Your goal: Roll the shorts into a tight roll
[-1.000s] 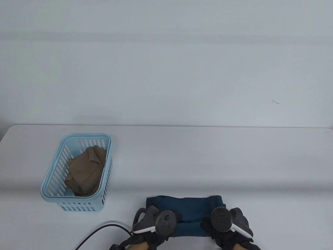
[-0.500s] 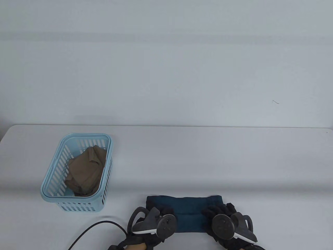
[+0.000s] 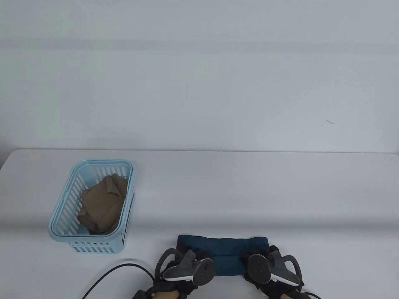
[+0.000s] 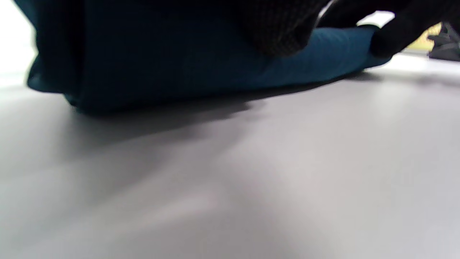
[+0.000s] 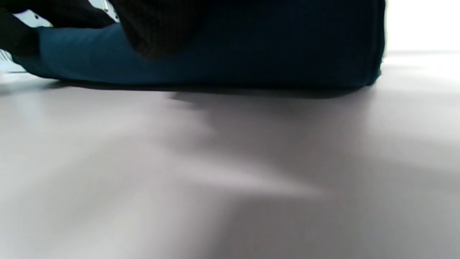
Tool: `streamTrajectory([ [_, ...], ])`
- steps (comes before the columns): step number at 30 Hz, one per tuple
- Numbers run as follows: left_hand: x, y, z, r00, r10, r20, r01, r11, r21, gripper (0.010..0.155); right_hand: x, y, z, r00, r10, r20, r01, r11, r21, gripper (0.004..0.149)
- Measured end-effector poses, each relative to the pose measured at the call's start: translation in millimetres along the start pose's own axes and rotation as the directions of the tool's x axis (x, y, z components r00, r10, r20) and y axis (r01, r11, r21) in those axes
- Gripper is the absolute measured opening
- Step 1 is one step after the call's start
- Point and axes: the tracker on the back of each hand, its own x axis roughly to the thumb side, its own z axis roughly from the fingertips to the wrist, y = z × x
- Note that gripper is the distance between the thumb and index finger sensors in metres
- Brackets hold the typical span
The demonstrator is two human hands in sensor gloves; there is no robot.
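Light blue slotted plastic basket (image 3: 92, 207), far left on the white counter (image 3: 237, 193), holds a crumpled brown garment (image 3: 103, 204); well apart from the work. A black cable (image 3: 109, 278) runs off the near edge beside the left hand (image 3: 187, 268).

The dark teal fabric shorts (image 3: 226, 252) lie at the near edge, part-rolled, between and under both hands. Since a second ago the rolled near portion has advanced away from the person and the flat strip beyond it has narrowed; both hands have moved forward with it. Judgement: rolling is well along, few turns left.

Left-hand fingers (image 4: 284, 28) rest on the roll; right-hand fingers (image 5: 158, 32) of the right hand (image 3: 268, 268) likewise. Whether either hand's fingers curl round the cloth cannot be told.

Open counter lies ahead and to the right.
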Motion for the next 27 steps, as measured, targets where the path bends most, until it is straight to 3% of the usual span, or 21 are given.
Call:
streamTrajectory([
  [7, -8.9, 7.3, 3.4, 0.993, 0.114, -0.014, -0.114, 0.993, 0.009, 0.054, -16.2, -9.3, 1.0, 0.968, -0.25, -0.024, 0.251, 0.968, 0.017, 0.056],
  [12, -10.4, 5.5, 2.6, 0.982, 0.19, -0.019, -0.191, 0.981, -0.042, 0.052, -27.9, -9.7, 0.6, 0.922, -0.384, -0.055, 0.387, 0.92, 0.065, 0.053],
  [21, -9.1, 4.4, 2.1, 0.989, 0.115, -0.088, -0.116, 0.993, 0.001, 0.053, -27.7, -10.7, 1.0, 0.943, -0.307, -0.129, 0.293, 0.949, -0.118, 0.051],
  [27, -11.1, 3.3, -6.4, 0.987, 0.039, -0.153, -0.036, 0.999, 0.027, 0.055, -24.5, -7.2, -4.5, 0.955, -0.242, -0.172, 0.219, 0.965, -0.142, 0.059],
])
